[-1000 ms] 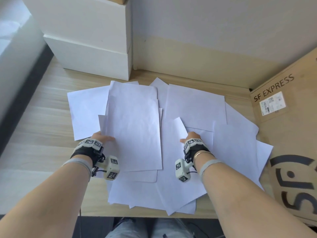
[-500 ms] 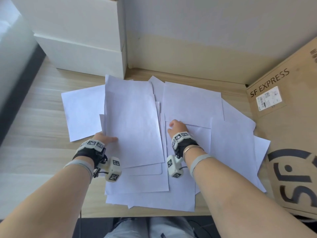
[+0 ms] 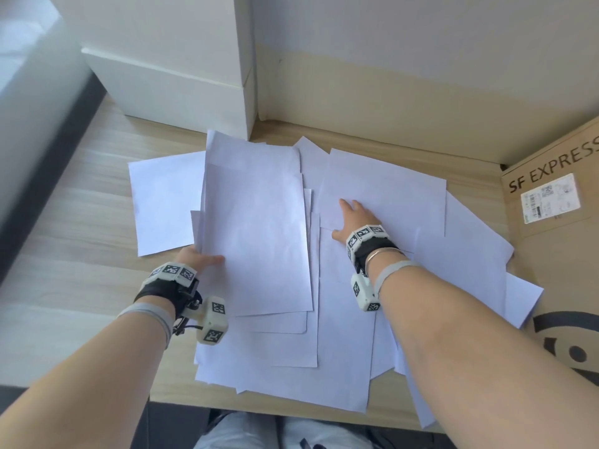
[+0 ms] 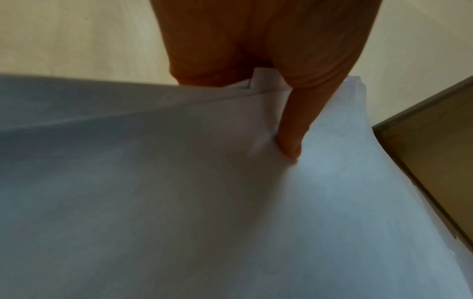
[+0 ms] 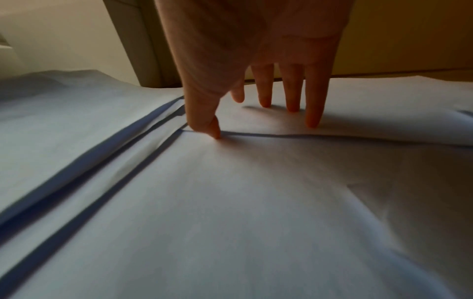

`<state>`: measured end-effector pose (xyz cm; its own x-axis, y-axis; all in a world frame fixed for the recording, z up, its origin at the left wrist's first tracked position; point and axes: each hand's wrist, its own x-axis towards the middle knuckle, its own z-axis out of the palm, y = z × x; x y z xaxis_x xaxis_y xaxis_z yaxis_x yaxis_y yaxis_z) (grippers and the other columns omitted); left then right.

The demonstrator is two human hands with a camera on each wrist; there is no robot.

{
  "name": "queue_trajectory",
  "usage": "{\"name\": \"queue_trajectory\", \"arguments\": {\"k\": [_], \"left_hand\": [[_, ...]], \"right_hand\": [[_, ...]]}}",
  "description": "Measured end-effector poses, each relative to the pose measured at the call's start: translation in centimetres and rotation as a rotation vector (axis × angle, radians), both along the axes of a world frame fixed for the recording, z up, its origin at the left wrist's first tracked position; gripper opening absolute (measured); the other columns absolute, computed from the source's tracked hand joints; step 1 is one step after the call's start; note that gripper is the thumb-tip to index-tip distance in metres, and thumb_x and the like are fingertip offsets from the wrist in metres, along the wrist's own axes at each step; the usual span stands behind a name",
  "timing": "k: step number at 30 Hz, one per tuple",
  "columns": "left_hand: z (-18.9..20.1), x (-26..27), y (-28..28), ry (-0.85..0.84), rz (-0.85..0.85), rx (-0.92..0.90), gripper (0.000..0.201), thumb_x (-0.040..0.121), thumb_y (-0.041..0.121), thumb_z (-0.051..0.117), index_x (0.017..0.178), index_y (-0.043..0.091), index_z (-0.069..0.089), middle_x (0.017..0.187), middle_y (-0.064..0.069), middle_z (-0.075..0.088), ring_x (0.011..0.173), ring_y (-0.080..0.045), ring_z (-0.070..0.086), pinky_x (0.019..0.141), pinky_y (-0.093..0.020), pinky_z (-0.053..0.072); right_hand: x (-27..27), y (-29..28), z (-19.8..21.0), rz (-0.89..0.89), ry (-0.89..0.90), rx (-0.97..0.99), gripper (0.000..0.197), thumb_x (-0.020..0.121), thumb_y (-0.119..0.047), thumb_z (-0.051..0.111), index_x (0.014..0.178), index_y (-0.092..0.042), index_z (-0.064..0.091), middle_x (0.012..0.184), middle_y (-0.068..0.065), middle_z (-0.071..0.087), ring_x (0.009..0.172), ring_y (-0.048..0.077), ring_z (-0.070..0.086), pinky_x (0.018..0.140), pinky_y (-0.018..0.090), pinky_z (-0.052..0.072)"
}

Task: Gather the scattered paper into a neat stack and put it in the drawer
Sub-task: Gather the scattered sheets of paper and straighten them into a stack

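Note:
Several white paper sheets (image 3: 372, 319) lie overlapping across the wooden desk (image 3: 64, 254). My left hand (image 3: 202, 259) pinches the left edge of a small gathered pile (image 3: 256, 234), thumb on top and fingers hidden beneath; the left wrist view shows the thumb (image 4: 291, 141) pressed on the pile (image 4: 179, 202). My right hand (image 3: 351, 215) lies with straight fingers on a sheet (image 3: 389, 192) at the back right. In the right wrist view its fingertips (image 5: 313, 119) rest on that sheet (image 5: 384, 121) and the thumb touches the sheet's near edge.
A white drawer unit (image 3: 181, 76) stands at the back left, against the wall. A brown SF EXPRESS cardboard box (image 3: 557, 222) bounds the right side. One sheet (image 3: 162, 202) lies apart to the left. Paper overhangs the desk's front edge (image 3: 291, 406).
My right hand has let go of a sheet in the middle and moved forward onto the back right sheet. The left hand keeps its hold on the pile.

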<state>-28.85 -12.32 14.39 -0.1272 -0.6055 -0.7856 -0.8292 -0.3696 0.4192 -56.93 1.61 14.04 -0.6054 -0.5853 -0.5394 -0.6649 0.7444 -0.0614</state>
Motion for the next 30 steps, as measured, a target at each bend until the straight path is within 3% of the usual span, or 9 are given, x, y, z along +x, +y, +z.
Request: {"name": "queue_trajectory", "arguments": {"k": [5,8,14,18,20,22,24,26,30], "left_hand": [[-0.2,0.0,-0.2,0.005,0.008,0.017,0.049,0.078,0.022,0.071,0.119,-0.003,0.056,0.103,-0.02,0.063,0.083,-0.028,0.055,0.082,-0.037,0.045],[-0.3,0.3,-0.3,0.017,0.039,0.027,0.051,0.075,0.02,0.074,0.118,-0.002,0.057,0.107,-0.02,0.066,0.098,-0.036,0.063,0.095,-0.045,0.048],[0.0,-0.1,0.1,0.035,0.009,-0.01,0.044,0.078,0.015,0.07,0.117,-0.004,0.058,0.096,-0.016,0.06,0.086,-0.029,0.057,0.078,-0.034,0.043],[0.1,-0.2,0.4,0.047,-0.001,-0.031,0.046,0.079,0.014,0.069,0.118,-0.006,0.057,0.108,-0.023,0.064,0.086,-0.028,0.056,0.078,-0.033,0.043],[0.2,-0.1,0.5,0.06,0.008,-0.037,0.045,0.079,0.013,0.069,0.118,-0.006,0.057,0.115,-0.026,0.064,0.089,-0.03,0.058,0.082,-0.036,0.046],[0.2,0.0,0.7,0.072,0.017,-0.035,0.045,0.079,0.012,0.069,0.119,-0.005,0.057,0.116,-0.026,0.063,0.095,-0.035,0.062,0.09,-0.04,0.048],[0.2,0.2,0.7,0.082,0.024,-0.041,0.043,0.079,0.011,0.068,0.118,-0.004,0.058,0.115,-0.025,0.064,0.093,-0.032,0.061,0.089,-0.039,0.047],[0.1,0.3,0.7,0.11,0.037,-0.038,0.041,0.08,0.009,0.066,0.118,-0.003,0.058,0.108,-0.022,0.064,0.088,-0.028,0.057,0.088,-0.038,0.046],[0.2,0.5,0.6,0.158,0.051,-0.043,0.041,0.08,0.007,0.065,0.12,-0.002,0.057,0.116,-0.024,0.063,0.093,-0.031,0.058,0.092,-0.041,0.046]], "right_hand": [[0.2,0.0,0.2,0.094,0.157,0.004,0.054,0.087,-0.007,0.051,0.138,-0.015,0.034,0.138,0.012,0.039,0.12,0.034,0.052,0.093,0.04,0.046],[-0.1,-0.2,1.0,0.029,0.163,-0.021,0.039,0.089,0.001,0.041,0.127,-0.008,0.045,0.127,0.018,0.051,0.114,0.037,0.055,0.09,0.04,0.047],[-0.2,-2.3,3.9,-0.227,-0.01,-0.19,0.023,0.092,-0.008,0.043,0.109,-0.004,0.058,0.113,0.016,0.062,0.099,0.033,0.058,0.078,0.031,0.041],[3.9,-5.1,5.1,-0.193,-0.191,-0.186,0.024,0.092,-0.014,0.045,0.068,-0.011,0.044,0.087,0.011,0.062,0.088,0.03,0.061,0.074,0.03,0.046],[6.5,-6.1,4.8,-0.244,-0.345,-0.227,0.013,0.092,-0.015,0.049,0.09,-0.004,0.055,0.104,0.015,0.061,0.095,0.03,0.061,0.079,0.031,0.049],[8.9,-6.7,4.0,-0.423,-0.611,-0.321,0.047,0.089,-0.02,0.058,0.13,-0.001,0.045,0.122,0.016,0.056,0.096,0.029,0.06,0.088,0.033,0.054],[10.2,-7.0,3.9,-0.592,-0.787,-0.384,0.074,0.083,-0.034,0.067,0.142,-0.006,0.033,0.131,0.011,0.052,0.086,0.026,0.064,0.092,0.039,0.054],[9.3,-6.4,3.9,-0.569,-0.704,-0.393,0.076,0.079,-0.045,0.068,0.14,-0.011,0.039,0.123,0.01,0.057,0.082,0.025,0.065,0.095,0.037,0.052],[3.0,-3.1,3.2,-0.429,-0.221,-0.224,0.056,0.084,-0.032,0.063,0.134,-0.015,0.045,0.137,0.012,0.046,0.125,0.03,0.048,0.105,0.035,0.04]]}}
